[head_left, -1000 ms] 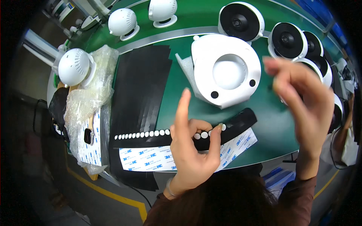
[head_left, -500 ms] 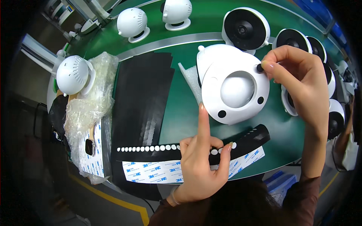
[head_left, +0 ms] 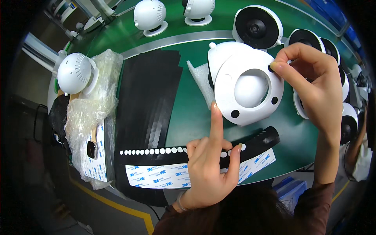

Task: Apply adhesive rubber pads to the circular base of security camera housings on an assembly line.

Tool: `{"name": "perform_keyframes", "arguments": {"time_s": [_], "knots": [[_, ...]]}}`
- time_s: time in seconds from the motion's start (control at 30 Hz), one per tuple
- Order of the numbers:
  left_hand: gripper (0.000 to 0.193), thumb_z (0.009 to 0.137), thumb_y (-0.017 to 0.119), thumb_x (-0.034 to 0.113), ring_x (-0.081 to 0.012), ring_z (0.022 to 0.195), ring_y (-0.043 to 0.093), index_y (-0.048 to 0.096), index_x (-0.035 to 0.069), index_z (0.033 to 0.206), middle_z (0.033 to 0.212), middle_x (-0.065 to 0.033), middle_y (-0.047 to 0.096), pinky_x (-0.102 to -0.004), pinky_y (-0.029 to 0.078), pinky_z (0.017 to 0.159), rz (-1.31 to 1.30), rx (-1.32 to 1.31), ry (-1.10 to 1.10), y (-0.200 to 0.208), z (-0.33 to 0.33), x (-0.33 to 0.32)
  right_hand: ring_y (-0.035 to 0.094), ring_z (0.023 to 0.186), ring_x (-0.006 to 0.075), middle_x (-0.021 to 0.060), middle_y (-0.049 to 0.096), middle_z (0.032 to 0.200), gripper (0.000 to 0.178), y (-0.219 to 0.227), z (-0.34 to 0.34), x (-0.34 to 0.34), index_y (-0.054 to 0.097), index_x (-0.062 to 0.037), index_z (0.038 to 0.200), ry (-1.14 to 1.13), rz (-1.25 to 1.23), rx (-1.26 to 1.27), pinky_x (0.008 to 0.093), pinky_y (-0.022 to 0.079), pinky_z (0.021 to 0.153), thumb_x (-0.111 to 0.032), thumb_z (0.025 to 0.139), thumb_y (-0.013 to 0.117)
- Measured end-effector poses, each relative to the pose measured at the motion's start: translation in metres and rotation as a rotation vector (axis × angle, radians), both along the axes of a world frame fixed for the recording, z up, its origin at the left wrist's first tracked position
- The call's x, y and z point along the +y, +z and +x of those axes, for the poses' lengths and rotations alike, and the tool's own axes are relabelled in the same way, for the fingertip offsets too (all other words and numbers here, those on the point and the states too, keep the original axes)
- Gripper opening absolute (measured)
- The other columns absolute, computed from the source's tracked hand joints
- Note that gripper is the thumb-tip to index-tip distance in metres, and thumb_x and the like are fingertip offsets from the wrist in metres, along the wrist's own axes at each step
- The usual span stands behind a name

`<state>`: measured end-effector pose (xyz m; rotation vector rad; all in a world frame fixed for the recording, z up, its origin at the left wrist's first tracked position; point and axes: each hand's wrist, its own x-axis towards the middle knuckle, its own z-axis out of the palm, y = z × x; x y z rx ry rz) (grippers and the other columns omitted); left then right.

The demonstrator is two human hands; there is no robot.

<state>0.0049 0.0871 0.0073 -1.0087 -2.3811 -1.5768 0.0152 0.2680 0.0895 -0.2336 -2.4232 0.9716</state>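
Note:
A white device with a round base (head_left: 250, 115) lies on the green bench with the base turned up. The base has a wide central hole, and two black round pads (head_left: 235, 114) sit on its rim. At the rim's upper right, my right hand (head_left: 313, 78) pinches another small black pad (head_left: 271, 68) against the base. My left hand (head_left: 211, 168) stretches its index finger to the base's lower left edge. Its thumb and curled fingers hold a black sheet of round pads (head_left: 260, 143), with a row of white dots along it.
Black sheets (head_left: 149, 90) lie left of the device, beside clear plastic wrap (head_left: 92, 105) and a wristwatch (head_left: 91, 149). Printed white backing paper (head_left: 156, 177) lies under the pad sheet. Several white devices (head_left: 258, 27) stand behind and to the right; others (head_left: 150, 15) are on the far green belt.
The pad in my right hand has come down onto the base's rim. The device has shifted slightly right in view. The devices on the far belt have moved right.

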Motion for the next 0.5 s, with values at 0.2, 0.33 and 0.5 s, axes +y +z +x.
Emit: {"name": "perform_keyframes", "arguments": {"time_s": [0.2, 0.33, 0.5], "knots": [[0.068, 0.070, 0.063, -0.001, -0.0115, 0.056, 0.047, 0.033, -0.007, 0.130, 0.062, -0.0014, 0.050, -0.0266, 0.029, 0.062, 0.028, 0.011, 0.007, -0.001, 0.000, 0.000, 0.056, 0.059, 0.0052, 0.0008, 0.060, 0.066, 0.019, 0.010, -0.003, 0.010, 0.051, -0.0052, 0.079, -0.015, -0.065, -0.068, 0.0145, 0.039, 0.046, -0.010, 0.071, 0.068], [0.068, 0.070, 0.062, -0.001, -0.0118, 0.057, 0.047, 0.034, -0.003, 0.132, 0.062, -0.0004, 0.050, -0.0272, 0.028, 0.063, -0.008, 0.054, 0.015, -0.002, -0.002, 0.000, 0.056, 0.058, 0.0043, -0.0010, 0.060, 0.066, 0.018, 0.008, -0.007, 0.024, 0.049, -0.0079, 0.080, 0.046, -0.247, -0.198, 0.0125, 0.038, 0.043, -0.017, 0.075, 0.064], [0.067, 0.071, 0.061, 0.000, -0.0123, 0.060, 0.047, 0.034, 0.001, 0.133, 0.064, 0.0000, 0.050, -0.0283, 0.027, 0.064, -0.068, 0.063, 0.030, -0.002, -0.001, -0.003, 0.052, 0.058, 0.0038, -0.0021, 0.059, 0.065, 0.024, 0.000, -0.006, 0.015, 0.064, -0.0060, 0.081, 0.078, -0.218, -0.199, 0.0175, 0.040, 0.051, -0.030, 0.079, 0.063]]}}
